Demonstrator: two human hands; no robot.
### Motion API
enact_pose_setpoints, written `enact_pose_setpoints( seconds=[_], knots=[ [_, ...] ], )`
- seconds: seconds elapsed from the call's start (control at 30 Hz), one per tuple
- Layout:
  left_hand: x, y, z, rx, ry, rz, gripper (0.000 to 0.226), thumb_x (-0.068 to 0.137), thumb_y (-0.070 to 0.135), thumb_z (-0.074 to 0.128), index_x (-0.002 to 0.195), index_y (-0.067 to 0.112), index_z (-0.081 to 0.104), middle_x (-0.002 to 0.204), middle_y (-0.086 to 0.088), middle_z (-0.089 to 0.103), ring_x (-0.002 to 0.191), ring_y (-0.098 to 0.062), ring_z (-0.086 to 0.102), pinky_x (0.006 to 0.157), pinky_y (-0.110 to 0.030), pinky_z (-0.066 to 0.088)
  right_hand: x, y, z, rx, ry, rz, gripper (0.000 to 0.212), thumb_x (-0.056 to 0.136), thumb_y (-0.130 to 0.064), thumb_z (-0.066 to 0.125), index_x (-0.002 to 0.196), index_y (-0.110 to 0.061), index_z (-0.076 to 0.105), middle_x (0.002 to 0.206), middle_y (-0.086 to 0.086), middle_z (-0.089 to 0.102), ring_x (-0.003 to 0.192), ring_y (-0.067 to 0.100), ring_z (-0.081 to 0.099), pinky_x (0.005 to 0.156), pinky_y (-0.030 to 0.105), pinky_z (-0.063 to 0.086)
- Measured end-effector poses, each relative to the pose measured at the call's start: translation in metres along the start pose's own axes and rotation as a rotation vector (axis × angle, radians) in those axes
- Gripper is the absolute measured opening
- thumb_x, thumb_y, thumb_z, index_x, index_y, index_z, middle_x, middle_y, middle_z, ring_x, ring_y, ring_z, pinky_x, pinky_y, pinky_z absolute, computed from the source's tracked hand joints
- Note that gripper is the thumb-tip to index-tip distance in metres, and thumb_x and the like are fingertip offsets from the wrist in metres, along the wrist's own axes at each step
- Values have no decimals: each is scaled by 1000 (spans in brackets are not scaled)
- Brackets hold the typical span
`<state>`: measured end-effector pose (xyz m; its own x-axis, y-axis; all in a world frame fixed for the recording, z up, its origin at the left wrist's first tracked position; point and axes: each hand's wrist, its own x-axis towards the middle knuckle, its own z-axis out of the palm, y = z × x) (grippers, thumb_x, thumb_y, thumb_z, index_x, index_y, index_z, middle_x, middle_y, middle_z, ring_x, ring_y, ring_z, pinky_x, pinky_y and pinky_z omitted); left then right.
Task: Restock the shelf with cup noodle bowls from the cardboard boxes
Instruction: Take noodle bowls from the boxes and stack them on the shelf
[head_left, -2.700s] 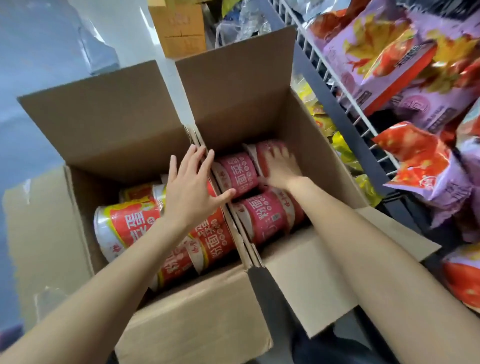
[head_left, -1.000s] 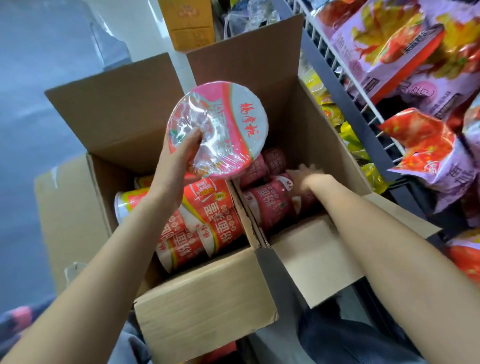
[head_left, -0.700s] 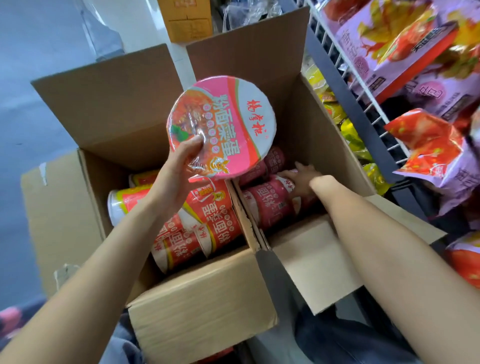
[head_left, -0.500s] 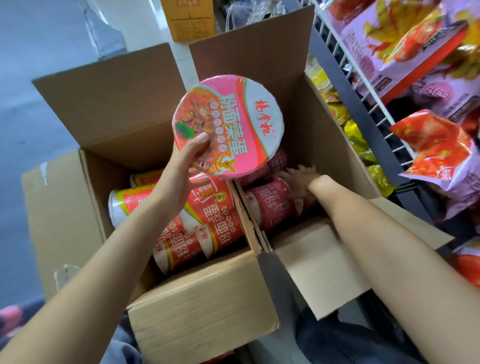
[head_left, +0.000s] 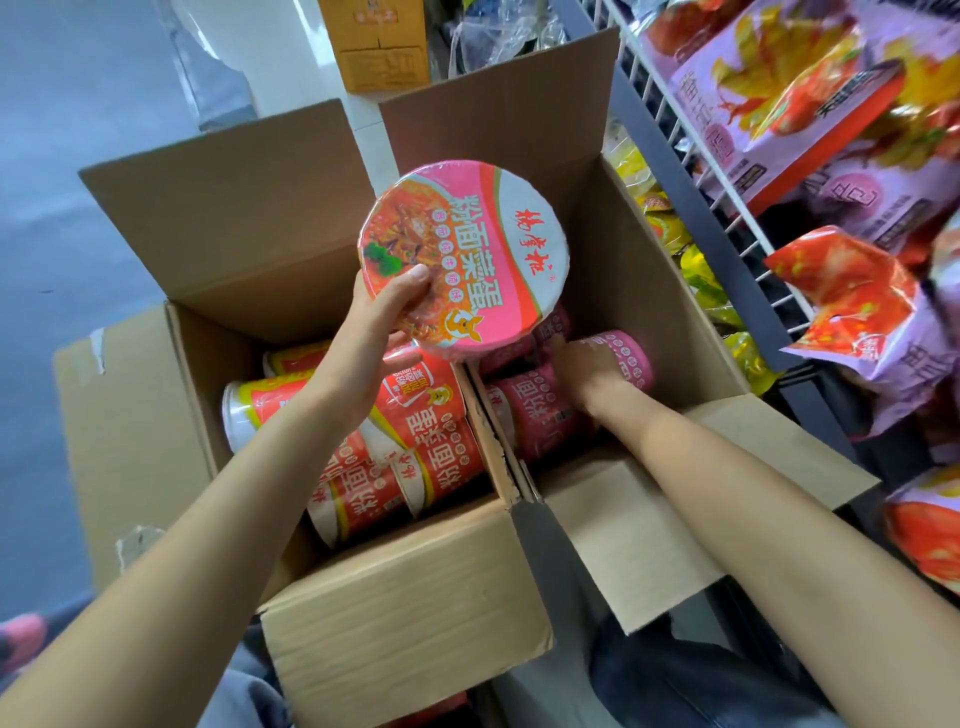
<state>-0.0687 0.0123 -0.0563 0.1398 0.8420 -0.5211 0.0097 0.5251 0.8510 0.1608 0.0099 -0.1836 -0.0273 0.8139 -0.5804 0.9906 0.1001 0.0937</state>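
Note:
My left hand (head_left: 376, 332) grips a pink noodle bowl (head_left: 467, 254) by its rim, held above the two open cardboard boxes with its lid facing me. The left box (head_left: 405, 597) holds several red noodle bowls (head_left: 415, 441) lying on their sides. Down in the right box (head_left: 639, 525), my right hand (head_left: 589, 366) curls round a pink bowl (head_left: 626, 358) lying among other pink bowls (head_left: 530, 410). Its fingers are partly hidden behind the bowl.
A wire shelf (head_left: 691, 140) on the right carries purple and red snack bags (head_left: 857, 322) and yellow packets (head_left: 670, 228) lower down. An orange carton (head_left: 379, 47) stands beyond the boxes. A flattened cardboard sheet (head_left: 119, 426) lies on the grey floor at left.
My left hand has lifted a pink bowl out of the boxes and turned its lid toward me. My right hand has shifted rightward in the right box and closed on a pink bowl.

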Motion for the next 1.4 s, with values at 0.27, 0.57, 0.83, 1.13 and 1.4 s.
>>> enact_pose_setpoints(
  seconds=[0.27, 0.57, 0.83, 1.13, 1.4],
  knots=[
    [-5, 7, 6, -92, 41, -4, 60, 77, 48, 62, 132, 32, 44, 115, 9, 65, 106, -18, 65, 77, -34, 53, -83, 14, -55, -49, 303, -14, 39, 94, -2, 39, 132, 0, 37, 112, 17, 65, 103, 39, 63, 80, 43, 47],
    [-72, 46, 5, -207, 121, 77, 72, 72, 51, 64, 137, 30, 43, 127, 2, 60, 111, -28, 63, 91, -46, 53, -224, 57, -119, 1127, 643, 205, 31, 93, -24, 59, 121, -11, 59, 66, -6, 67, 57, 2, 62, 56, 21, 46],
    [-200, 88, 64, -128, -68, 206, 64, 74, 48, 61, 134, 35, 44, 128, 0, 61, 113, -25, 62, 94, -45, 51, -453, 96, -156, 1656, 949, 269, 13, 94, -9, 56, 101, -15, 65, 60, -9, 63, 50, 3, 49, 48, 14, 41],
    [-316, 121, 243, -37, -567, 249, 50, 82, 39, 64, 127, 22, 53, 101, 0, 72, 80, -19, 70, 66, -38, 55, -671, 148, -138, 2015, 1471, 365, 23, 94, -9, 51, 86, -15, 71, 74, -3, 74, 68, 9, 69, 65, 30, 58],
    [-371, 107, 391, 93, -616, 211, 69, 82, 58, 60, 140, 28, 38, 124, 0, 59, 104, -21, 64, 82, -40, 56, -719, 185, -127, 1929, 1591, 556, 20, 98, -9, 48, 85, -14, 62, 39, -9, 48, 53, 6, 61, 82, 49, 56]
  ],
)
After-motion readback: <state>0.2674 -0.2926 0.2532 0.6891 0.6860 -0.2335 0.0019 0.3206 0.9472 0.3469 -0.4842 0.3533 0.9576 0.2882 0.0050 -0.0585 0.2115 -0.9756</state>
